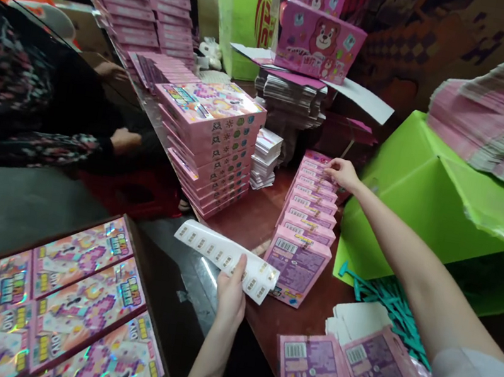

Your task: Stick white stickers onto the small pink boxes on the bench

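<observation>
My left hand (231, 293) grips a white sheet of small stickers (214, 247), thumb on top, near the front of a row of pink boxes. The stickers carry tiny printed marks, too small to read. The row's nearest pink box (297, 269) leans with its purple, barcoded back towards me. Behind it, several more boxes (314, 200) overlap like steps, away from me. At the far end, my right hand (343, 173) has its fingers pinched together against the upper right edge of a box. Whatever lies between those fingertips is too small to make out.
A tall stack of pink boxes (206, 143) stands left of the row. An open carton of shiny boxes (84, 308) is at lower left. Right are a green bin (389, 197) and teal sticks (392, 313). A seated person's hand (125, 142) shows at left.
</observation>
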`<state>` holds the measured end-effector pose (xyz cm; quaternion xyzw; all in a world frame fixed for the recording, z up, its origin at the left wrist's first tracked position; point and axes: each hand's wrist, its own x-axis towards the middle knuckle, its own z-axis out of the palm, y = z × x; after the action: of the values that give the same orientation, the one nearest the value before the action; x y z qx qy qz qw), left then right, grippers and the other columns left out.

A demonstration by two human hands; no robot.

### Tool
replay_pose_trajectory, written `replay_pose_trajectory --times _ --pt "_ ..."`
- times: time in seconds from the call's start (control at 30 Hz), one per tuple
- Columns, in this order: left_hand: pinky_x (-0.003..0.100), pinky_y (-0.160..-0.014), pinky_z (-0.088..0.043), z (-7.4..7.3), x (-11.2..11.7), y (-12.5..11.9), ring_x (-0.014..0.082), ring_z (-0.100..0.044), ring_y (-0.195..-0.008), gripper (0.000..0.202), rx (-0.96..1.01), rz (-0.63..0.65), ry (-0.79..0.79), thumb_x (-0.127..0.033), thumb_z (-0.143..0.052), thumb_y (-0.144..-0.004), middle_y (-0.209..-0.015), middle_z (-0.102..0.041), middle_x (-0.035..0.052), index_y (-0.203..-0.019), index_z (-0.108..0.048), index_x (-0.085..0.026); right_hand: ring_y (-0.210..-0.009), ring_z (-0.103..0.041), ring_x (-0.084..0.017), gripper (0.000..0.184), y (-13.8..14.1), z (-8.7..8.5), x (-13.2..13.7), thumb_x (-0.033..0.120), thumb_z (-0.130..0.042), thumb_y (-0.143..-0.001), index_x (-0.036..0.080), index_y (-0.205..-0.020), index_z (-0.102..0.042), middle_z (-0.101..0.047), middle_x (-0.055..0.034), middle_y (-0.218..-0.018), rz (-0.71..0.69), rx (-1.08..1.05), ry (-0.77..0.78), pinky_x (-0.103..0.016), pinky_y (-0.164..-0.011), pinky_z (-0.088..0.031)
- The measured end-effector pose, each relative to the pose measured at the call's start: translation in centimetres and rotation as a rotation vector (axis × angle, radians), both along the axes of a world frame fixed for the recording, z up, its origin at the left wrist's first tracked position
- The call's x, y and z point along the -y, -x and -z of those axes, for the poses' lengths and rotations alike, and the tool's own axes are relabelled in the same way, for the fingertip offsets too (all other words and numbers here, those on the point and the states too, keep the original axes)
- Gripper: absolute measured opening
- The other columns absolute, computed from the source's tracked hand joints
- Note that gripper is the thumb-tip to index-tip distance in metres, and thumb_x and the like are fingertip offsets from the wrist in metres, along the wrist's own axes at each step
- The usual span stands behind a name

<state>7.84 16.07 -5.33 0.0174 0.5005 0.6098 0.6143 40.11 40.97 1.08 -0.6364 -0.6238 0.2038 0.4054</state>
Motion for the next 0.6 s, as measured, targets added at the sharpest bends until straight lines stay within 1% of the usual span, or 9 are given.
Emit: replay_pose_trajectory --times 0.17,0.3,0.37,0.43,0.47,0.5,0.53,0.57,0.6 --pt "0.036 -0.095 -0.051 0.8 -0.7 0.2 0.0157 -0.070 -0.084 0.014 -0.010 -0.035 0.008 -0.013 -0.065 -0.082 -0.100 -0.072 0.0100 -0.096 -0.066 -0.010 -0.060 -0.056 -0.014 0.017 0.4 0.4 -0.3 0.023 -0.074 -0.063 0.018 -0.066 -0.058 -0.062 -0.0002 -0.064 -0.030 0.061 -0.001 -0.028 -0.062 -0.048" --pt "0.035 -0.095 -0.051 1.0 -0.7 -0.2 0.0158 -0.070 -0.086 0.014 -0.006 -0.029 0.016 -0.013 -0.065 -0.082 -0.100 -0.072 0.0093 -0.096 -0.066 -0.011 -0.061 -0.054 -0.015 0.014 1.0 0.3 0.5 0.019 -0.075 -0.064 0.017 -0.067 -0.061 -0.062 -0.0012 -0.065 0.016 0.203 -0.066 -0.029 -0.066 -0.047" --pt "0.034 -0.095 -0.051 0.8 -0.6 -0.3 0.0156 -0.070 -0.087 0.014 0.004 -0.021 0.020 -0.013 -0.065 -0.083 -0.101 -0.072 0.0089 -0.096 -0.066 -0.012 -0.065 -0.055 -0.015 0.020 1.3 -0.1 0.8 0.016 -0.078 -0.061 0.015 -0.074 -0.063 -0.064 -0.0036 -0.073 0.054 0.266 -0.113 -0.030 -0.069 -0.047" --pt "0.034 -0.094 -0.051 0.3 -0.4 -0.2 0.0155 -0.070 -0.086 0.013 0.012 -0.020 0.014 -0.014 -0.064 -0.083 -0.100 -0.072 0.0091 -0.096 -0.066 -0.011 -0.071 -0.056 -0.015 0.034 1.6 -0.9 1.3 0.016 -0.079 -0.060 0.012 -0.090 -0.064 -0.065 -0.0079 -0.089 0.121 0.277 -0.191 -0.029 -0.074 -0.046" --pt "0.034 -0.094 -0.051 0.0 -0.4 -0.1 0.0154 -0.070 -0.085 0.012 0.014 -0.026 0.003 -0.014 -0.064 -0.083 -0.099 -0.072 0.0092 -0.095 -0.066 -0.011 -0.072 -0.056 -0.014 0.041 1.9 -1.4 1.8 0.018 -0.078 -0.061 0.010 -0.098 -0.062 -0.065 -0.0098 -0.095 0.175 0.255 -0.250 -0.029 -0.075 -0.046" --pt "0.034 -0.093 -0.052 -0.3 -0.3 0.0 0.0152 -0.070 -0.084 0.012 0.013 -0.036 -0.014 -0.014 -0.064 -0.083 -0.099 -0.072 0.0092 -0.094 -0.067 -0.011 -0.073 -0.056 -0.014 0.044 2.4 -2.0 2.6 0.020 -0.074 -0.066 0.009 -0.106 -0.060 -0.064 -0.0112 -0.099 0.231 0.219 -0.318 -0.029 -0.075 -0.046" --pt "0.033 -0.093 -0.052 -0.7 -0.2 0.1 0.0149 -0.070 -0.083 0.011 0.010 -0.049 -0.034 -0.014 -0.064 -0.083 -0.098 -0.072 0.0090 -0.093 -0.067 -0.011 -0.075 -0.057 -0.014 0.041 3.3 -2.5 3.7 0.022 -0.069 -0.072 0.009 -0.110 -0.058 -0.064 -0.0118 -0.100 0.282 0.180 -0.386 -0.029 -0.075 -0.046" --pt "0.033 -0.093 -0.052 -1.0 -0.1 0.2 0.0146 -0.070 -0.082 0.010 0.007 -0.061 -0.058 -0.014 -0.064 -0.083 -0.097 -0.073 0.0086 -0.093 -0.067 -0.011 -0.076 -0.057 -0.015 0.035 4.4 -3.0 5.3 0.023 -0.063 -0.078 0.010 -0.110 -0.059 -0.064 -0.0114 -0.099 0.324 0.149 -0.452 -0.029 -0.075 -0.046" --pt "0.033 -0.093 -0.051 -1.3 0.1 0.4 0.0143 -0.070 -0.082 0.010 0.003 -0.073 -0.079 -0.013 -0.065 -0.082 -0.096 -0.073 0.0082 -0.092 -0.067 -0.011 -0.078 -0.058 -0.015 0.027 5.9 -3.3 7.3 0.024 -0.057 -0.082 0.012 -0.107 -0.061 -0.065 -0.0103 -0.098 0.330 0.125 -0.503 -0.029 -0.076 -0.047"
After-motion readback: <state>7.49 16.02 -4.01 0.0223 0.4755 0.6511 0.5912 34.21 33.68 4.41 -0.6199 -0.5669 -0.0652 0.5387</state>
